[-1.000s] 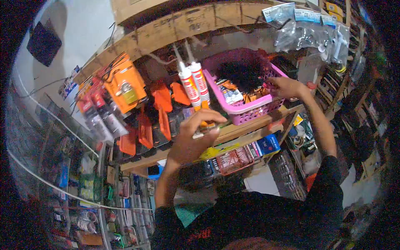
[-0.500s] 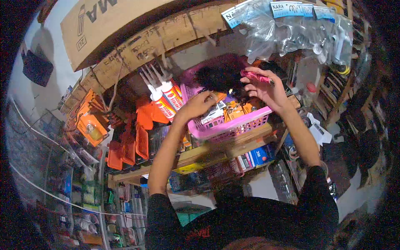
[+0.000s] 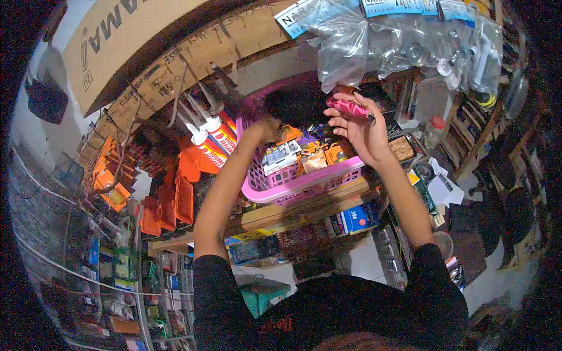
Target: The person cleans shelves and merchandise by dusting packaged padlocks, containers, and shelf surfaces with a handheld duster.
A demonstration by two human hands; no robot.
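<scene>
My right hand point(image 3: 370, 136) holds a pink-and-red patterned cylinder point(image 3: 353, 109) with a dark end, pinched between thumb and fingers above the right side of a pink plastic basket point(image 3: 304, 191). Inside the basket's left side, my left hand point(image 3: 264, 131) is blurred, and its fingers are lost against a black item point(image 3: 301, 104). Below that hand lie white packages point(image 3: 281, 157) and orange-and-black packages point(image 3: 314, 160). The kind of the pink cylinder is not clear.
White-and-red sealant tubes point(image 3: 209, 146) stand left of the basket, beside orange bins point(image 3: 183, 199). Clear plastic bags point(image 3: 345, 50) with blue labels hang above. The basket rests on a wooden shelf point(image 3: 272, 217); a wooden beam point(image 3: 175, 73) crosses overhead.
The view has shifted, moving the basket left in the picture. My left hand has gone deeper among the basket's contents. The pink cylinder stays in my right hand, its patterned side now more visible.
</scene>
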